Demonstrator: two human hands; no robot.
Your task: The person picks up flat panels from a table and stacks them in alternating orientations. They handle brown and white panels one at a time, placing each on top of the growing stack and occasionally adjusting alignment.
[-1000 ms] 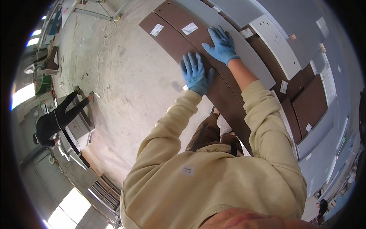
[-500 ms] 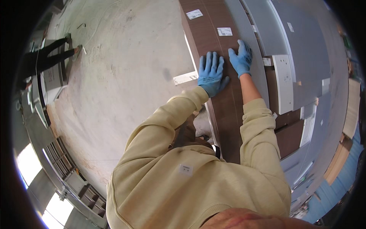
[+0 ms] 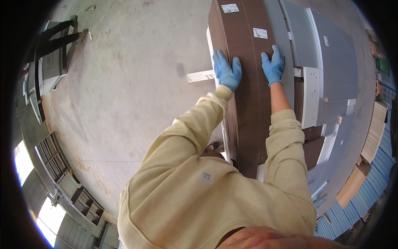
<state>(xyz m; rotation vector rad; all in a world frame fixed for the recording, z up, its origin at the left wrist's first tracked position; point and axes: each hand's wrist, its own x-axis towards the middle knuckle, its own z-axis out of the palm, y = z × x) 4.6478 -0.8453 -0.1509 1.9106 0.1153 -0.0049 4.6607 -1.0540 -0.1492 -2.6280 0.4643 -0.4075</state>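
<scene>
A stack of long dark brown boards (image 3: pixel 251 103) runs away from me, its top board bearing two white labels (image 3: pixel 260 33). My left hand (image 3: pixel 228 72), in a blue glove, rests along the left edge of the top board, fingers stretched forward and thumb apart. On the opposite edge lies my right hand (image 3: pixel 274 66), also blue-gloved, with its thumb spread from the fingers. Its outer side is beside a grey board (image 3: pixel 286 54). Both hands touch the brown board without closing round it.
Grey panels (image 3: pixel 336 58) and a white board with holes (image 3: pixel 311 95) lie stacked to the right. A white strip (image 3: pixel 200 76) sticks out on the left near the floor (image 3: pixel 137 74). Another person's legs (image 3: pixel 58 39) are at far left. Wooden boards (image 3: pixel 373 128) stand at far right.
My left hand has shifted from the top face to the board's left edge. My right hand has turned slightly along the right edge. The whole view has shifted a little.
</scene>
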